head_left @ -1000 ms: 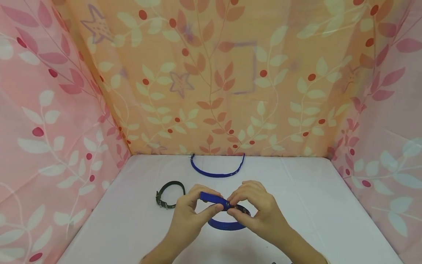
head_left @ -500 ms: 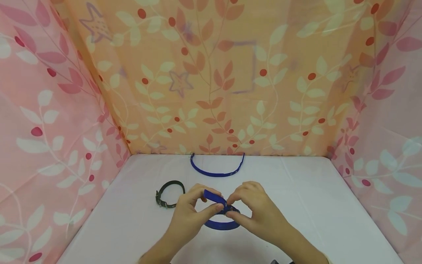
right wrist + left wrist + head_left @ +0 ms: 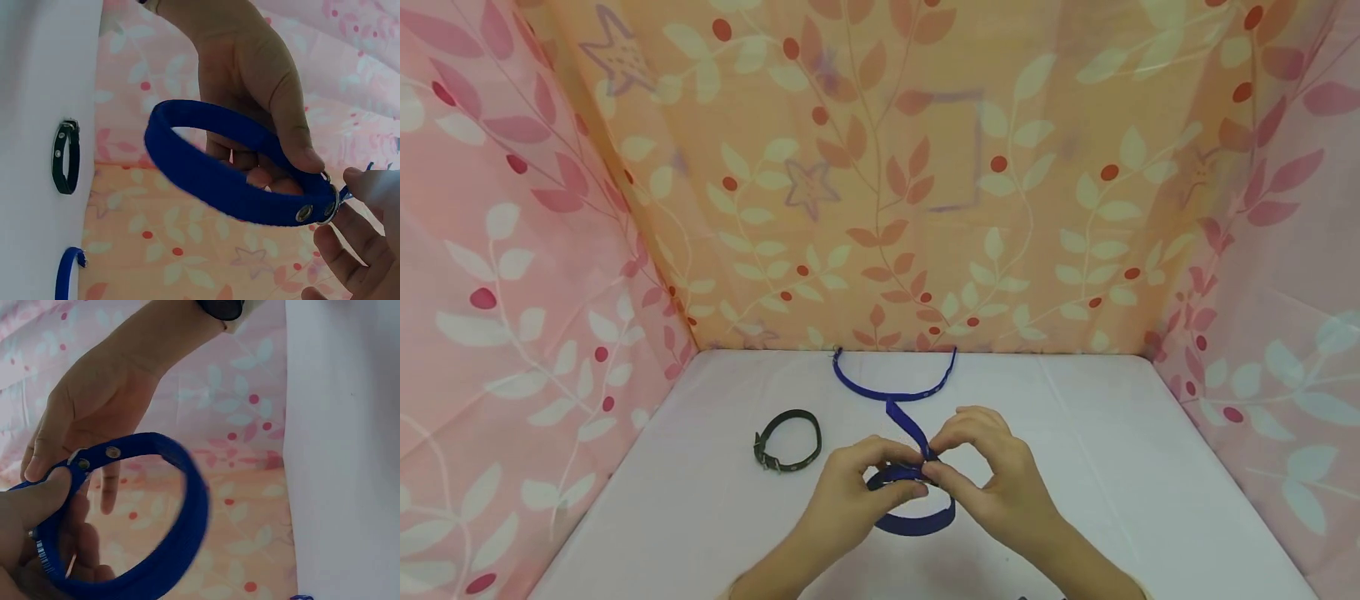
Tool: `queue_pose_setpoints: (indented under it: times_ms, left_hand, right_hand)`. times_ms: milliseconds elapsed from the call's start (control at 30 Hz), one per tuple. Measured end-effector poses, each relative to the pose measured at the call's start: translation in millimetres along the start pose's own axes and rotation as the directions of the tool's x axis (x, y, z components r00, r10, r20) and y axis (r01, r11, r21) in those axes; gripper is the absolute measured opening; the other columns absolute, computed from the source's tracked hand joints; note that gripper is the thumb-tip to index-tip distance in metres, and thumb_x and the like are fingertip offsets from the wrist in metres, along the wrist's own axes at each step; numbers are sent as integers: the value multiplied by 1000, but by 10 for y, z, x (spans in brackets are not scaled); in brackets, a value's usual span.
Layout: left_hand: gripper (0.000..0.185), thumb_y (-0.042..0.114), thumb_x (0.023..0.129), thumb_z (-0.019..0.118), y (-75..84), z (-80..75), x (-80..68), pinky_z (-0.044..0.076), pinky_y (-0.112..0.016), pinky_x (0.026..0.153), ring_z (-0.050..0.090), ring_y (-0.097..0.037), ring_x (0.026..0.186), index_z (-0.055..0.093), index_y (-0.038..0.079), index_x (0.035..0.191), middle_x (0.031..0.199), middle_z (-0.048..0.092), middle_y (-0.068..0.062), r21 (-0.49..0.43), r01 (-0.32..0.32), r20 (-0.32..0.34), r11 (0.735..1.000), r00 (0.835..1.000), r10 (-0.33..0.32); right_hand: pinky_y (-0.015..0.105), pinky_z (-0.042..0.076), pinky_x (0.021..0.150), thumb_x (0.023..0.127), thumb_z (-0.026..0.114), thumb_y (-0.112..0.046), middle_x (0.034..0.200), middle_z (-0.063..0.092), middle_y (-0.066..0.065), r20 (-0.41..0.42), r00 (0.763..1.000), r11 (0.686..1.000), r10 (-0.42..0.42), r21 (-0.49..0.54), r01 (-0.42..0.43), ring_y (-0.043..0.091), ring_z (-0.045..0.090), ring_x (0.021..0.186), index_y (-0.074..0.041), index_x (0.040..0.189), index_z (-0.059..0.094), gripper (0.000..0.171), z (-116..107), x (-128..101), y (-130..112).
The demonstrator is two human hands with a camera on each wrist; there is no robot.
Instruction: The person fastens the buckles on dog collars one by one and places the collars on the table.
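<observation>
While the blue collar [image 3: 917, 524] hangs up over the white table [image 3: 1097, 483], fingers cover most of its metal fitting, so can't really tell how the strap's threaded. Left hand [image 3: 853, 485] is pinching the loop, right hand [image 3: 1003, 471] pinching near the join. Another blue strap [image 3: 891, 397] at the back gets cut off in the right wrist view. Tiny barcode-ish white stripes [image 3: 45, 556] on the held one, unreadable.
</observation>
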State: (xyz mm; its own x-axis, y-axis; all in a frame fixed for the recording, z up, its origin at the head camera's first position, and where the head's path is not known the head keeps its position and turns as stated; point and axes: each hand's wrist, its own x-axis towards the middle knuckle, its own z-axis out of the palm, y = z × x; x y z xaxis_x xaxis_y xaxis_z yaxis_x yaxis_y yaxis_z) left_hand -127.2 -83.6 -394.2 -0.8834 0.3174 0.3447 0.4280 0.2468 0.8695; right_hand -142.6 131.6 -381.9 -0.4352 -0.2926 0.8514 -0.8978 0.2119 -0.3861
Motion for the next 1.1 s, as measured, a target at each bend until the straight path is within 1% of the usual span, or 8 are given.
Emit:
queue_pose_setpoints:
  times_ms: [100,233,333,467,600,767,933,1100]
  left_hand:
    - [22,24,86,84,37,3,-6,61,-29,81,72,-16,92,78,21,106,99,75,3,-120,0,-40,993,999,-5]
    - [22,17,87,82,87,14,-26,61,-33,85,74,-21,96,75,12,108,105,76,-8,-279,42,-55,959,997,-60]
    - [24,15,88,81,104,25,-41,60,-33,89,73,-24,102,72,8,110,110,75,-11,-349,67,-66,935,993,-96]
    - [24,10,90,79,93,29,-42,59,-33,91,72,-26,106,70,5,111,113,74,-13,-395,30,-118,918,990,-83]
    - [22,7,91,77,76,32,-35,58,-32,93,72,-26,107,70,3,111,114,74,-14,-395,-16,-149,919,988,-47]
    - [19,9,94,74,63,26,-28,57,-31,96,70,-26,112,67,4,111,118,73,-12,-384,-11,-75,923,997,-20]
    - [16,9,90,79,71,1,-35,56,-30,94,71,-22,105,67,12,100,111,75,-4,-236,-94,-37,967,995,87]
    - [25,17,83,87,95,21,-72,56,-29,82,68,-16,90,69,20,100,103,75,5,-87,-160,-95,983,984,152]
  right_hand:
    - [34,38,114,94,77,-20,97,69,0,-41,999,999,-15,27,16,18,62,98,-7,106,67,21,7,6,-9]
    - [35,39,113,94,76,-16,97,69,5,-106,993,996,-54,70,61,19,62,99,0,106,63,24,17,22,-25]
    - [34,40,114,96,74,-16,97,69,8,-136,989,993,-58,93,71,18,66,98,7,111,57,33,11,23,-33]
    - [29,46,107,97,72,-14,97,67,13,-147,987,989,-67,124,85,18,69,92,15,125,43,49,-13,23,-19]
    - [29,44,109,98,71,-16,95,67,13,-158,985,990,-68,108,86,18,67,91,13,129,44,50,-53,42,-15]
    - [33,39,113,99,70,-19,92,70,7,-158,984,997,-79,9,81,16,67,90,6,123,62,36,-62,70,-32]
    - [37,38,112,98,69,-14,91,68,6,-136,980,989,-148,-24,146,18,62,89,2,119,69,27,-21,86,-56]
    - [38,38,112,100,67,-19,92,66,4,-120,979,986,-162,-49,157,17,61,88,1,121,68,29,9,75,-77]
